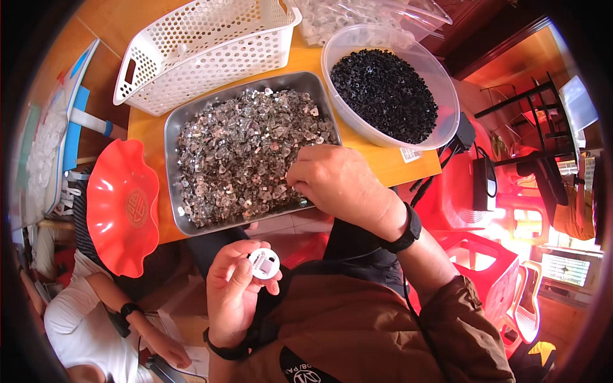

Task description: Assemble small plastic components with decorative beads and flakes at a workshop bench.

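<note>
1. White disc (264,263): small round plastic part with a dark slot in its face, held in front of the chest, below the table edge. Judged light, stiff and smooth; the rim is the place to hold it, leaving the face clear.
2. Left hand (234,295): fingers curled, thumb and forefinger pinching the disc at its rim.
3. Metal clips (242,150): a loose heap of thin, shiny stampings. Judged light, hard, sharp-edged and apt to tangle; best taken one at a time by fingertip.
4. Right hand (337,182): fingertips bunched down into the clips at the near right corner of the tray; whether it has hold of one I cannot tell.
5. Tray (171,166): steel, shallow, its near edge overhanging the yellow table (143,131).
6. Bowl (447,96): clear, of small black parts, touching the tray's right side.
7. Basket (198,48): white, perforated, just behind the tray.
8. Red dish (121,207): wavy-rimmed, left of the tray.
9. Open room: between table edge and chest only; another person (83,313) sits at lower left.
</note>
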`<action>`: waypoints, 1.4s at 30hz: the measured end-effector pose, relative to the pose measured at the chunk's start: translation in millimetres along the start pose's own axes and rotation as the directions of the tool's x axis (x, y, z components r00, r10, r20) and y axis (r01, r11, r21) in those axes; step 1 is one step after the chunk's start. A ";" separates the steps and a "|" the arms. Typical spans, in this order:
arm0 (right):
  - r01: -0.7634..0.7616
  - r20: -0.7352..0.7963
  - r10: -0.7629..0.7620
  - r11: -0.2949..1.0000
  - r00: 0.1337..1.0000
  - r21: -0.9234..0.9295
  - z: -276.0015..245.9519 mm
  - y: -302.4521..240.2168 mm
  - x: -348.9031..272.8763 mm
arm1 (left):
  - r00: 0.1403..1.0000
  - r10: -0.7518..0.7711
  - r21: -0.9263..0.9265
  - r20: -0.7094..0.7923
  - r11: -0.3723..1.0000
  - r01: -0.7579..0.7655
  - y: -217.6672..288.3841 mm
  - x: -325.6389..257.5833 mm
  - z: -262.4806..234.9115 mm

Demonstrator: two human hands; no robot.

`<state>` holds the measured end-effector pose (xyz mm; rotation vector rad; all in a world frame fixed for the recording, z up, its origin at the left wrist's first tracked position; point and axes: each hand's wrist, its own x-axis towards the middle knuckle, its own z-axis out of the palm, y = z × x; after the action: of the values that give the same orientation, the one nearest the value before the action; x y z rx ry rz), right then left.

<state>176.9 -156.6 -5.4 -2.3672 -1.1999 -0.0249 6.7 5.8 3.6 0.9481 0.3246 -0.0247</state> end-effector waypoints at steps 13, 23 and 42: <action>-0.052 -0.101 0.081 0.964 0.992 0.261 -28.0 -7.4 -8.9 | 1.000 -0.008 0.032 -0.002 0.999 0.008 -0.5 2.0 10.6; 0.020 -0.196 0.090 0.867 0.976 0.498 -36.9 -23.9 -28.4 | 0.999 0.040 0.096 0.017 0.994 -0.042 -1.5 0.0 13.5; 0.244 -0.420 -0.032 0.853 0.907 0.462 -8.9 -54.4 -63.8 | 0.990 0.018 0.174 0.137 0.984 -0.042 1.1 -1.9 20.9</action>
<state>97.9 -181.5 10.2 -1.7043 -1.0205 -0.2075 10.5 -10.5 16.2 1.1214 0.1849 -0.0911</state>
